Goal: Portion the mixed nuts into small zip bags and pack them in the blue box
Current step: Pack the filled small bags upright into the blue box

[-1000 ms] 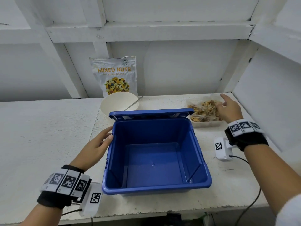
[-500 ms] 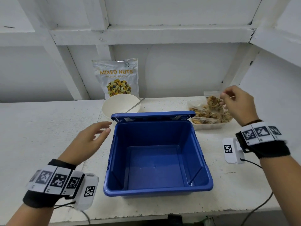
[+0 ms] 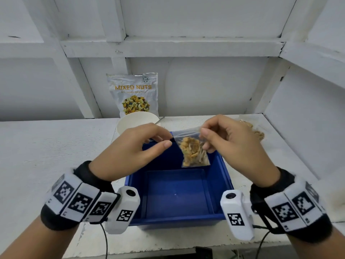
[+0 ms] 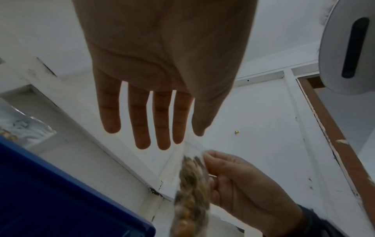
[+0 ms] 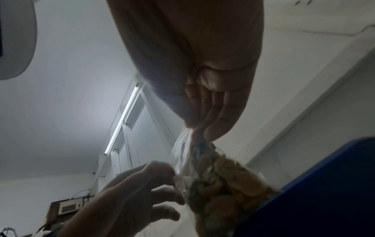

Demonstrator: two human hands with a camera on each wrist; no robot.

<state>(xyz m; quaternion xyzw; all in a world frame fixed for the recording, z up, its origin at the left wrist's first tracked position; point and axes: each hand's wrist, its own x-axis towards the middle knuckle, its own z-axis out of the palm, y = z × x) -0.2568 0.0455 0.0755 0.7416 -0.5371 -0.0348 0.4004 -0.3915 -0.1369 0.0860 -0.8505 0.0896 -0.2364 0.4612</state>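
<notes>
— Where's the bag (image 3: 194, 153)?

— I've got it pinched in my right hand (image 3: 237, 146), hanging over the empty box (image 3: 179, 193). Left hand (image 3: 130, 148) is relaxed, fingertips near its top edge.

— Next?

— Probably lower it in.

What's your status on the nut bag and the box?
Right hand pinching filled zip bag above open blue box. Left hand at the bag's top corner, grip unclear. Box empty, nothing blocking.
</notes>
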